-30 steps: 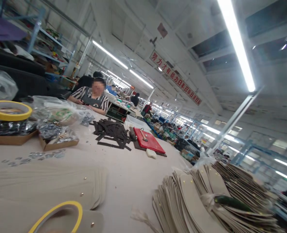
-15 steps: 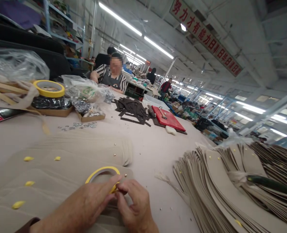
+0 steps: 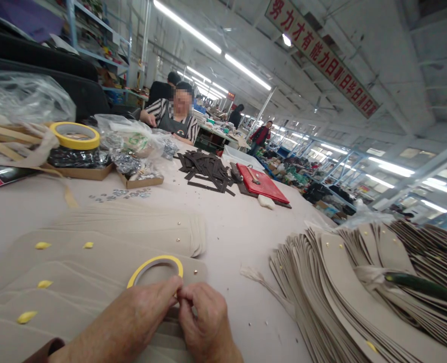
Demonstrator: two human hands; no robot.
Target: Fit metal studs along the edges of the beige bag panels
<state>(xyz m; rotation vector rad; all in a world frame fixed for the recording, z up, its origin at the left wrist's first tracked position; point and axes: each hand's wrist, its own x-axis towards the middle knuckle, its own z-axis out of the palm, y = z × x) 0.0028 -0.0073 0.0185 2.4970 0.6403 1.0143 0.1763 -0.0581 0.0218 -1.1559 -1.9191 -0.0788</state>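
Note:
My left hand (image 3: 148,312) and my right hand (image 3: 204,320) meet at the bottom middle, fingertips pinched together at the near rim of a yellow tape roll (image 3: 155,268). What they pinch is too small to make out. The roll lies flat on a beige leather piece (image 3: 95,282) with a small brass stud. Small yellow tape bits (image 3: 42,245) sit on the beige pieces to the left. More beige pieces (image 3: 140,227) are fanned just beyond the roll.
A big fanned stack of beige pieces (image 3: 359,292) fills the right. Farther back lie a second yellow tape roll (image 3: 75,135), boxes and bags of metal hardware (image 3: 136,174), dark leather strips (image 3: 204,171) and a red board (image 3: 261,184). A person in a striped top (image 3: 170,118) sits across.
The camera tilted down from the ceiling a second ago, bringing my hands into view. Since half a second ago my fingertips closed tighter at the roll's rim.

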